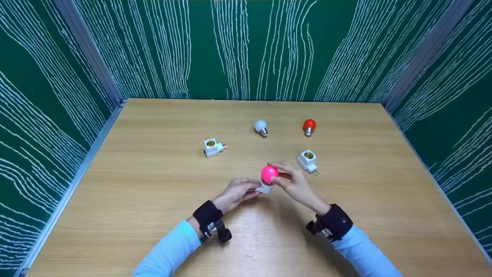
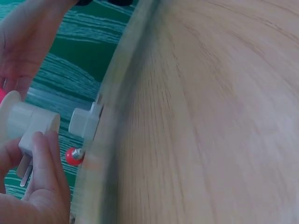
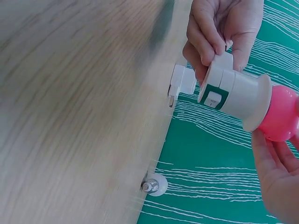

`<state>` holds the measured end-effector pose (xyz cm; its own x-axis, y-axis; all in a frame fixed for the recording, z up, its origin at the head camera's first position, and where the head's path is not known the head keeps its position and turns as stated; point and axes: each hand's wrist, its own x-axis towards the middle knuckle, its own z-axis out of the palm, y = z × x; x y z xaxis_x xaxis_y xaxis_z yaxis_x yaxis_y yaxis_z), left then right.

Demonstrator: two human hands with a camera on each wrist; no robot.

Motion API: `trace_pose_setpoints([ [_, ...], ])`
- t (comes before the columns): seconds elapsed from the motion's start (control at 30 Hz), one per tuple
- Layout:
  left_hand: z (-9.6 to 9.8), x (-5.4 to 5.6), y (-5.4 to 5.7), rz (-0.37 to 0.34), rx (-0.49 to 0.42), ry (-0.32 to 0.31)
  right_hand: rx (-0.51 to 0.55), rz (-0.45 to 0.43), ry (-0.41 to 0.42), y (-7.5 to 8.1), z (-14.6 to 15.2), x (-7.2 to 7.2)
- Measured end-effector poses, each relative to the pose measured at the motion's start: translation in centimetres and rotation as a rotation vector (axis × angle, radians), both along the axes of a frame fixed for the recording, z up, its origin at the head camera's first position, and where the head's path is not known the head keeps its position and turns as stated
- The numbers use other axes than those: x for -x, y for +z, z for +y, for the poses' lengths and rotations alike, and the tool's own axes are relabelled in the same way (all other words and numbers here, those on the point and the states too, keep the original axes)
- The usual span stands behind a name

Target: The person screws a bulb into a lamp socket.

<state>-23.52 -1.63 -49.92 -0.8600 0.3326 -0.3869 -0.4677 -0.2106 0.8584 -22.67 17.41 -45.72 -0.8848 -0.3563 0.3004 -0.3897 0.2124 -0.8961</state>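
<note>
Pale wooden table (image 1: 115, 223); above it, the left grip (image 1: 240, 190) pinches a white lamp holder (image 3: 245, 95) by its plug end; the right grip (image 1: 293, 182) curls round the pink bulb (image 3: 279, 114) at the holder's mouth. Both look light and stiff; the bulb, probably slick and fragile, suits gentle holding at its widest.

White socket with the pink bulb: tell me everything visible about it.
The white socket looks like plastic: a round body with a flared rim, a white switch set in green near its base, and a side plug block with prongs. It is roughly upright, apparently raised off the table. The left hand grips the plug block; the pink bulb sits in its mouth. Whether the right hand touches the rim is unclear.
</note>
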Motion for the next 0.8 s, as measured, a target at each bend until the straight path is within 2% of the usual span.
trace_pose_setpoints([
  [0.17, 0.21, -0.10, -0.23, 0.012, -0.010, 0.008, -0.013, 0.118, -0.052, -0.38, -0.11, 0.07],
  [0.3, 0.32, -0.11, -0.12, 0.015, -0.010, 0.010, -0.019, 0.156, -0.082, -0.41, -0.14, 0.02],
  [0.67, 0.19, 0.09, -0.35, -0.004, -0.004, -0.012, -0.032, 0.102, -0.065, -0.29, 0.00, 0.14],
  [0.8, 0.13, 0.16, -0.29, -0.004, -0.003, -0.031, -0.034, 0.030, -0.019, -0.18, 0.23, 0.18],
])
